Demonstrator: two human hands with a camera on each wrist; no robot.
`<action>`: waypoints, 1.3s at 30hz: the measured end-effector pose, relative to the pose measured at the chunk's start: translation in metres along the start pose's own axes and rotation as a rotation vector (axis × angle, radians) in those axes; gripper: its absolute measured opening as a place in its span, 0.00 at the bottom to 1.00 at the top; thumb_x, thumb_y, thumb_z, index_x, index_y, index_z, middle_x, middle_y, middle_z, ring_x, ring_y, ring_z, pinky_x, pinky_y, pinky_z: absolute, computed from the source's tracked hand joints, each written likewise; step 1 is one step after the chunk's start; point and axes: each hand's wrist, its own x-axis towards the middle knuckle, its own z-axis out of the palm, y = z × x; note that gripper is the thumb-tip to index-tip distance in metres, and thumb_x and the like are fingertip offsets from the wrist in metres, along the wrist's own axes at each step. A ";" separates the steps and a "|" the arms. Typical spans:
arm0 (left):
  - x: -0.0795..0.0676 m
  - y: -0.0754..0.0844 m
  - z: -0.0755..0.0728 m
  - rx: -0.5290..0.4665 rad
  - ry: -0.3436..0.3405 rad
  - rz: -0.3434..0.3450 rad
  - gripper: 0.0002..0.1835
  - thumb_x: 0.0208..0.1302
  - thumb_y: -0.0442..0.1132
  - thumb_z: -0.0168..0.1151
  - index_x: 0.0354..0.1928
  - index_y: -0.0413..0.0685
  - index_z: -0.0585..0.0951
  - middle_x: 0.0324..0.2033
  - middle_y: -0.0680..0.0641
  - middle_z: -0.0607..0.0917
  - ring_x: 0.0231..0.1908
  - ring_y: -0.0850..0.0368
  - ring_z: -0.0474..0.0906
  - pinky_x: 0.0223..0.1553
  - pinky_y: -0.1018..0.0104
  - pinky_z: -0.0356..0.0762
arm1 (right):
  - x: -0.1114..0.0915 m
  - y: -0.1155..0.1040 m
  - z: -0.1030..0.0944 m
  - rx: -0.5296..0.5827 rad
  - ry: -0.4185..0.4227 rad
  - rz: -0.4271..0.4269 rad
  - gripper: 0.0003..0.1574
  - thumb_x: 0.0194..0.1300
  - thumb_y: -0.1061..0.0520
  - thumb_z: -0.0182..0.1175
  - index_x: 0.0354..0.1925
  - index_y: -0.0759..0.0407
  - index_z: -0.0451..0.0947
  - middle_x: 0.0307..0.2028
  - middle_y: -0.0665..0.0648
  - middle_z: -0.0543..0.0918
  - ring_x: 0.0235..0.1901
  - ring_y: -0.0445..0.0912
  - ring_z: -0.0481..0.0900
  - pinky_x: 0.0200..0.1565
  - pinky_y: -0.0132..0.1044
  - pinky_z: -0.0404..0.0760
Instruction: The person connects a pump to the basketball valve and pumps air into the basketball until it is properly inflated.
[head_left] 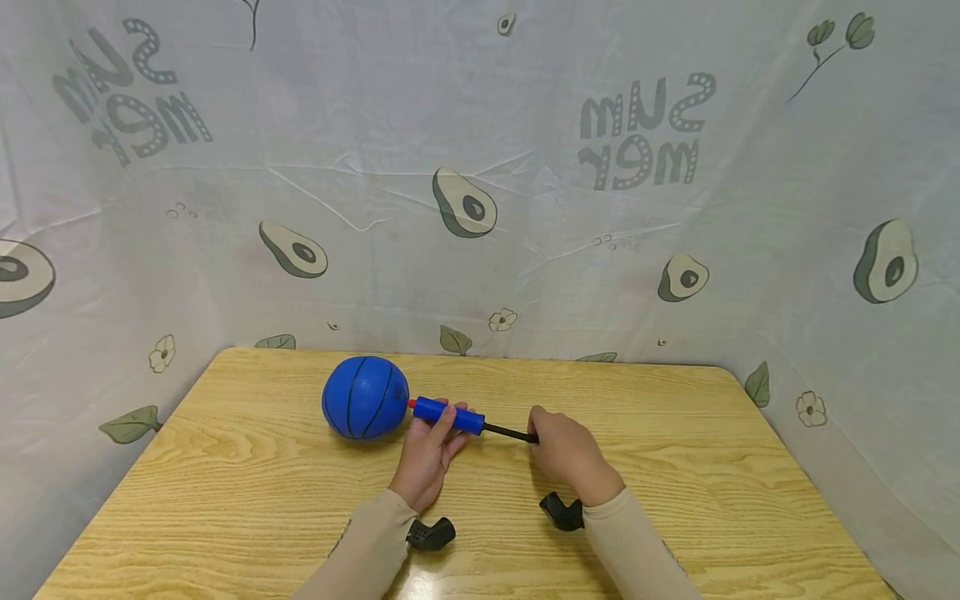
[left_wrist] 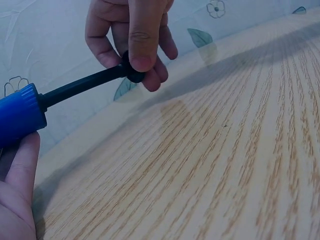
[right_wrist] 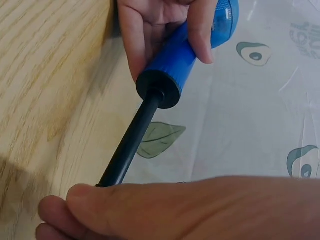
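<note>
A blue ball (head_left: 363,398) with black seam lines sits on the table at the left. A small hand pump (head_left: 471,421) lies in line with it, its red tip (head_left: 411,403) right at the ball's side. My left hand (head_left: 426,462) grips the blue barrel, thumb over the top. The black rod (right_wrist: 131,137) stands drawn out from the barrel's end. At the rod's far end, my right hand (head_left: 566,450) holds the black handle (left_wrist: 132,67) between thumb and fingers. In the right wrist view most of that handle is hidden by the right hand.
The wood-grain table (head_left: 675,467) reaches back to a pale cloth (head_left: 375,275) printed with avocados, leaves and lettering, which hangs behind and on both sides. Black camera mounts (head_left: 431,535) sit at both wrists, low over the table.
</note>
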 end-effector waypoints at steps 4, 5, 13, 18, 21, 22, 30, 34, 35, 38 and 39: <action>0.000 0.000 0.000 0.002 -0.009 -0.002 0.28 0.82 0.44 0.53 0.70 0.39 0.55 0.70 0.31 0.69 0.64 0.49 0.78 0.64 0.58 0.77 | 0.001 -0.003 0.000 0.008 0.034 -0.073 0.09 0.68 0.65 0.68 0.40 0.58 0.76 0.27 0.52 0.79 0.23 0.44 0.71 0.27 0.39 0.72; 0.000 0.000 0.000 0.003 -0.011 -0.003 0.28 0.82 0.44 0.53 0.70 0.39 0.54 0.70 0.30 0.68 0.64 0.49 0.78 0.64 0.57 0.77 | 0.001 -0.004 0.001 0.014 0.038 -0.093 0.09 0.68 0.65 0.68 0.40 0.58 0.76 0.26 0.52 0.79 0.23 0.44 0.71 0.27 0.39 0.72; 0.001 0.000 -0.001 0.010 -0.012 -0.003 0.27 0.81 0.44 0.54 0.69 0.39 0.56 0.68 0.31 0.71 0.61 0.52 0.80 0.62 0.58 0.79 | 0.007 -0.011 0.010 0.058 0.097 -0.237 0.10 0.68 0.62 0.69 0.43 0.58 0.77 0.26 0.49 0.79 0.24 0.40 0.71 0.28 0.36 0.73; 0.001 0.000 0.000 0.015 -0.011 -0.006 0.30 0.81 0.46 0.54 0.71 0.38 0.54 0.67 0.33 0.72 0.62 0.51 0.80 0.64 0.56 0.77 | 0.007 -0.015 0.014 0.099 0.110 -0.270 0.10 0.70 0.62 0.67 0.47 0.59 0.77 0.31 0.49 0.82 0.27 0.39 0.74 0.30 0.35 0.75; 0.002 -0.001 0.000 0.011 -0.004 -0.012 0.29 0.81 0.45 0.54 0.71 0.38 0.55 0.66 0.34 0.73 0.62 0.50 0.80 0.64 0.55 0.77 | 0.005 -0.016 0.015 0.092 0.116 -0.254 0.09 0.70 0.62 0.67 0.46 0.59 0.77 0.30 0.48 0.82 0.25 0.39 0.73 0.29 0.35 0.74; 0.002 -0.001 0.000 0.007 -0.003 -0.014 0.29 0.81 0.44 0.54 0.70 0.38 0.55 0.65 0.34 0.73 0.61 0.50 0.80 0.64 0.55 0.77 | 0.005 -0.016 0.016 0.086 0.119 -0.245 0.08 0.70 0.62 0.67 0.45 0.58 0.77 0.29 0.48 0.81 0.25 0.39 0.72 0.28 0.34 0.74; 0.002 -0.003 0.001 -0.013 -0.023 -0.001 0.28 0.81 0.42 0.55 0.69 0.36 0.56 0.66 0.31 0.72 0.61 0.49 0.81 0.64 0.55 0.77 | 0.003 -0.013 0.012 0.033 0.102 -0.118 0.09 0.67 0.59 0.71 0.41 0.56 0.79 0.28 0.49 0.81 0.24 0.40 0.72 0.26 0.36 0.73; 0.002 -0.003 0.001 -0.014 -0.026 -0.001 0.27 0.81 0.41 0.53 0.69 0.35 0.55 0.69 0.28 0.69 0.62 0.48 0.80 0.64 0.55 0.77 | 0.001 -0.008 0.009 -0.009 0.058 -0.039 0.10 0.67 0.58 0.71 0.38 0.55 0.78 0.28 0.49 0.81 0.23 0.42 0.72 0.25 0.37 0.72; 0.002 -0.003 0.001 -0.012 -0.027 0.000 0.27 0.82 0.40 0.53 0.70 0.35 0.54 0.69 0.28 0.69 0.63 0.48 0.79 0.64 0.55 0.77 | 0.000 -0.007 0.008 -0.012 0.046 -0.024 0.10 0.67 0.59 0.71 0.38 0.56 0.78 0.28 0.50 0.81 0.23 0.42 0.72 0.25 0.37 0.72; 0.001 -0.003 0.000 -0.010 -0.026 0.001 0.28 0.81 0.41 0.54 0.70 0.34 0.54 0.69 0.29 0.69 0.63 0.47 0.79 0.64 0.56 0.78 | -0.002 -0.006 0.003 -0.013 0.010 0.010 0.09 0.68 0.60 0.69 0.38 0.56 0.77 0.29 0.51 0.81 0.24 0.44 0.73 0.26 0.39 0.73; 0.001 -0.003 0.000 -0.011 -0.022 0.001 0.28 0.81 0.41 0.54 0.70 0.35 0.54 0.69 0.29 0.69 0.63 0.46 0.79 0.63 0.55 0.78 | -0.003 -0.006 0.002 -0.013 -0.004 0.020 0.08 0.69 0.61 0.69 0.38 0.56 0.76 0.30 0.52 0.81 0.24 0.44 0.73 0.26 0.40 0.73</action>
